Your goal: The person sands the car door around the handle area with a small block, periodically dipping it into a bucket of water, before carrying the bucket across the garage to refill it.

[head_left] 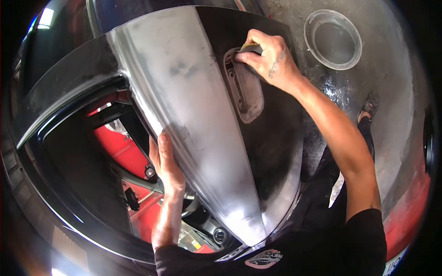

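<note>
A car door fills the middle of the view, its upper band dull grey and its lower part dark black. My right hand is closed around a small dark sanding pad with a yellow edge. Its fingertips rest at one end of the door handle recess, an oval with a pale, scuffed rim and openings inside. My left hand grips the window edge of the door, thumb on the outer side. Its other fingers go inside the window opening and are mostly hidden.
Through the window opening, a steering wheel and red surfaces show. A round ring-shaped object lies on the grey floor. One shoe is on the floor at right. A red car body part stands at lower right.
</note>
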